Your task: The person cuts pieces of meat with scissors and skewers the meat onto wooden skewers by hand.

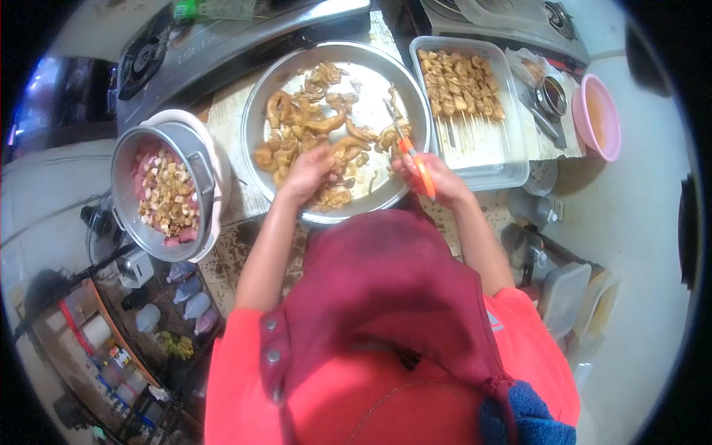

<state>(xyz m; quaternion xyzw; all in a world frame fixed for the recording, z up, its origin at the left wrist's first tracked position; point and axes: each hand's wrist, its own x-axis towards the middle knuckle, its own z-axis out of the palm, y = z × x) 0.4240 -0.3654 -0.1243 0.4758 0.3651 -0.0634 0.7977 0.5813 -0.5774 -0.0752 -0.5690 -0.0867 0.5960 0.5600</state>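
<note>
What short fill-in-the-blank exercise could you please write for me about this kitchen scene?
1. The right hand holds orange-handled ____.
2. The left hand is at the food pieces in the round metal ____.
3. In the clear plastic tray, the food is threaded on ____.
4. The bowl farthest to the right is coloured ____.

Missing words: scissors; pan; skewers; pink.

left hand [314, 167] curled, right hand [433, 176] gripping, forearms [262, 256] extended
</note>
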